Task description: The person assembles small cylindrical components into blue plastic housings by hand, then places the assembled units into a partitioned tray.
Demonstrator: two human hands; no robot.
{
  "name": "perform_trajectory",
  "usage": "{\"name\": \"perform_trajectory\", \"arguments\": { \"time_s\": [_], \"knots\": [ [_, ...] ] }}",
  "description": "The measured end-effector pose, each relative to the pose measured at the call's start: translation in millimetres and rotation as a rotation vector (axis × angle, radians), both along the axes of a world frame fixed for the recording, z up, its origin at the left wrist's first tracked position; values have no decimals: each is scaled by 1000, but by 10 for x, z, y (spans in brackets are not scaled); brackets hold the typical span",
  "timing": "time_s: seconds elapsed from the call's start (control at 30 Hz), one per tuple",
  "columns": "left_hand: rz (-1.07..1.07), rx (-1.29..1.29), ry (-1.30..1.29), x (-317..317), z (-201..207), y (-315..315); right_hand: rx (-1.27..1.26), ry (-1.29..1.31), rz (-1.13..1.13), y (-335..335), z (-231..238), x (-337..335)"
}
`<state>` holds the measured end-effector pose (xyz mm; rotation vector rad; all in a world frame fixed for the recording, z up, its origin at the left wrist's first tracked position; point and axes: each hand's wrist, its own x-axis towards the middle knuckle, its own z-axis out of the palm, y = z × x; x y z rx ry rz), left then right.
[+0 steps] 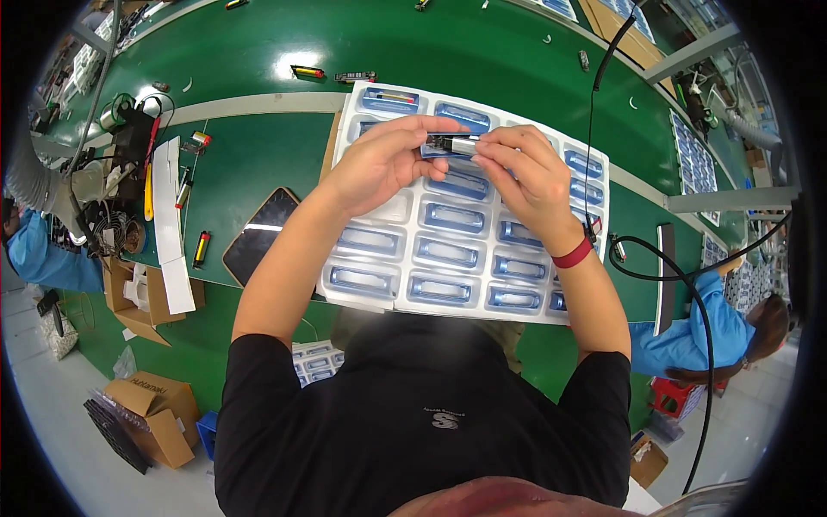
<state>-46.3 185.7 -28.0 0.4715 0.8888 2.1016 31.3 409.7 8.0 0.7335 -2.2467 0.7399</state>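
Above the white tray (401, 306), my left hand (372, 168) grips a small blue rectangular casing (429, 153) between its thumb and fingers. Inside the casing lies a slim black-and-silver part (463, 146). Its right end is pinched by the thumb and fingers of my right hand (532, 181), which wears a red wristband (573, 253). Many similar blue casings (455, 217) sit in the tray's pockets below, and one at the far left holds a red-and-yellow part (389, 96). My hands cover some pockets.
A phone (261, 234) lies left of the tray. Red-and-yellow cylindrical parts (201, 249) are scattered on the green table (233, 142). White strips (170, 226) and a wire spool (116, 112) stand farther left. A black cable (668, 277) loops at right. Co-workers in blue sit at both sides.
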Motion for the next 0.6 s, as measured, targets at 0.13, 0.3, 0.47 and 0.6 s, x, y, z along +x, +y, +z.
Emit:
{"name": "perform_trajectory", "arguments": {
  "time_s": [0.13,0.3,0.47,0.6],
  "knots": [
    [-13,-1,10,6,-2,-5,4,6,5,-8,12,-12],
    [-18,10,-3,-9,0,-11,-30,-8,-1,-28,-8,-3],
    [-28,0,-11,-14,-24,-10,7,-7,4,-30,-21,-20],
    [-67,-5,24,-15,-52,-6,49,29,-2,-82,-26,-29]
  ]
}}
